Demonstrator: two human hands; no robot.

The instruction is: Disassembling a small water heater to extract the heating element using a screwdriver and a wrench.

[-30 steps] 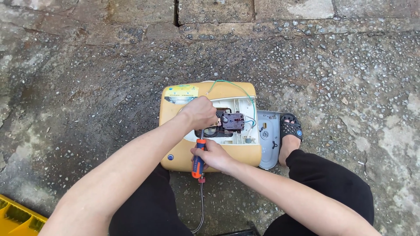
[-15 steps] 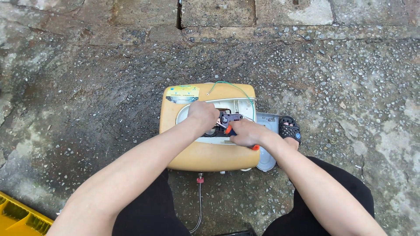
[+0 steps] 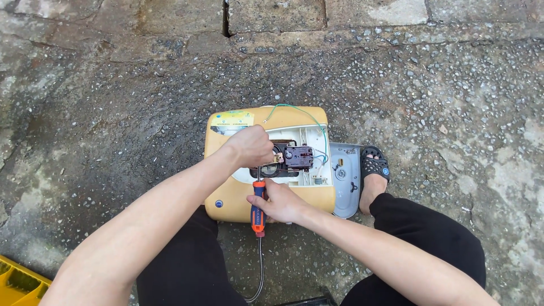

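Right hand (image 3: 283, 203) gripping orange screwdriver (image 3: 258, 205), left hand (image 3: 250, 147) clenched — covering yellow appliance (image 3: 226, 187) internals, grey cover (image 3: 344, 180) and sandalled foot (image 3: 373, 175) beside.

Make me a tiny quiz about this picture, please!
1. True or false: the right hand holds an orange-and-blue screwdriver.
2. What colour is the appliance casing on the ground? A yellow, B green, C white.
3. Where does the left hand rest?

Key: 1 true. 2 A. 3 On the opened panel of the casing, beside the dark component and its wires.
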